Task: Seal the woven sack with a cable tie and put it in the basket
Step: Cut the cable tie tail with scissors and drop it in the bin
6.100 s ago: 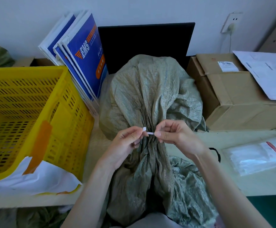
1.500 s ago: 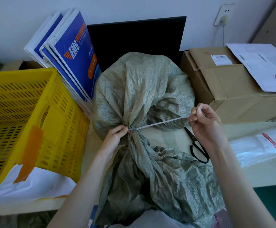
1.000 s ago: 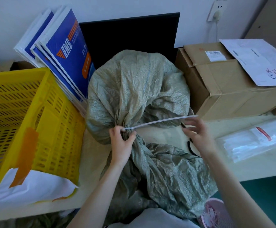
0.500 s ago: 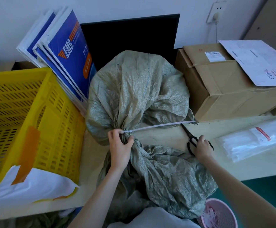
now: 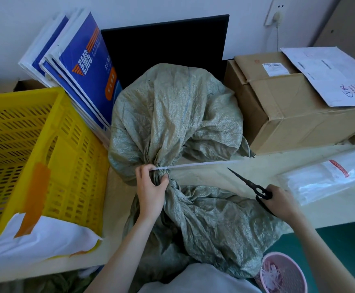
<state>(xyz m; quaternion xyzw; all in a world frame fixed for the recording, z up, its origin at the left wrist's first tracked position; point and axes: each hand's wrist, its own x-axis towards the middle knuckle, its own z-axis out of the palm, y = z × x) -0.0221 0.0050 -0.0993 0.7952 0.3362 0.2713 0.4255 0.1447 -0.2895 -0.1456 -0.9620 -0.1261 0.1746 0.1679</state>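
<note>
Since the frame half a second earlier, the right hand [image 5: 278, 200] had lifted the black scissors [image 5: 251, 185] off the tabletop, fingers curled through the handles and blades closed, tips aimed up-left toward the cable tie [image 5: 195, 164]. Nearest the wearer, a pink waste bin [image 5: 282, 273] of offcuts stood below the table edge, partly under the slack mouth of the woven sack [image 5: 172, 115], which draped over the front of the table [image 5: 257, 172]. Above that, the left hand [image 5: 151, 185] grasped the gathered neck just below the tie loop, thumb and fingers wrapped round the bunched fabric. The tie was cinched round the neck, its white tail running free to the right, level with the table, and ending near the cardboard box [image 5: 299, 115]. The filled body of the sack rested further back, between the yellow basket [image 5: 45, 144] on the left and the box on the right; the sack was not yet in the basket.

Judged hazards:
- The tail was unsupported; blades closing on it could push it aside rather than cut it.
- A cut close to the lock could nick the sack fabric or the left fingers [image 5: 164, 176] beside it.
- Cutting inside the lock would release the seal.
- A tail left long with a sharp end could snag on the basket slots.
</note>
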